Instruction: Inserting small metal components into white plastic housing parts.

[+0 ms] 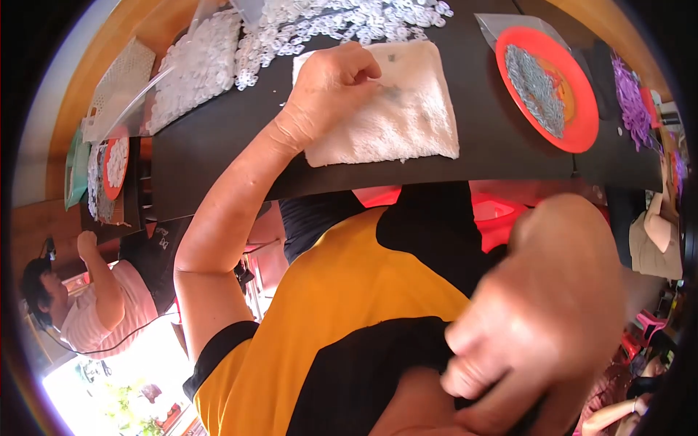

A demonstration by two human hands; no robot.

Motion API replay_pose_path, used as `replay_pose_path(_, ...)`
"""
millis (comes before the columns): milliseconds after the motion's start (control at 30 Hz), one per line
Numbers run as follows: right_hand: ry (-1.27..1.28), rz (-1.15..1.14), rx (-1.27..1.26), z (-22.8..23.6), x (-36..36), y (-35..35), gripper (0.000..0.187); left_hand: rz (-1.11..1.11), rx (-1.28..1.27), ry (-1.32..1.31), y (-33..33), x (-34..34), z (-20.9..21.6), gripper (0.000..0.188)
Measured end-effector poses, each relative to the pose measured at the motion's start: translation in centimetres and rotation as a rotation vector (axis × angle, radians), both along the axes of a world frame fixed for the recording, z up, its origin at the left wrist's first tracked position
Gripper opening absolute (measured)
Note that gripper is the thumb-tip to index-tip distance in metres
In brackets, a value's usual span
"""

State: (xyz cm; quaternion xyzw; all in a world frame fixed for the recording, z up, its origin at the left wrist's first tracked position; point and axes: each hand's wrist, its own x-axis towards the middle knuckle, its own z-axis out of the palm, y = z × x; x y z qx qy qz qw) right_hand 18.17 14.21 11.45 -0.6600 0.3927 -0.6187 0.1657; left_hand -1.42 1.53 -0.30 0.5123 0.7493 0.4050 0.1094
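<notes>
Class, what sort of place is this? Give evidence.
Probably a hand-assembly workshop: heaped whitish pieces, a red plate of grey parts, and another person near a second red dish.

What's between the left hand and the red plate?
In the head view, the right part of the white towel, then a bare strip of dark tabletop, lies between the left hand and the red plate.

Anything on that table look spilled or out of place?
Possibly: one small white speck lies alone on the dark table, right of the large red plate. Loose white pieces also spread uncontained behind the white cloth, which could be a spill or deliberate.
</notes>
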Motion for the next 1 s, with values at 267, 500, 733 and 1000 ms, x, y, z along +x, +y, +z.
replay_pose_path(267, 0.219, -0.326, 0.159, -2.5, 0.4, 2.7, 0.029, -0.073, 0.06, 0.425, 3.3, 1.6, -0.1, 0.014)
replay_pose_path(500, 0.1, -0.341, 0.212, -2.5, 0.4, 4.4, 0.029, -0.112, -0.056, 0.739, 4.2, 2.1, -0.9, 0.01)
replay_pose_path(733, -0.436, -1.437, 0.147, -5.1, -2.1, 7.9, 0.012, 0.094, 0.092, -0.587, 1.3, 0.9, 2.3, 0.01)
replay_pose_path(1000, -0.347, -1.528, 0.278, -8.7, -9.4, 4.7, 0.025, 0.059, 0.263, -1.054, -0.7, 0.1, 1.9, 0.012)
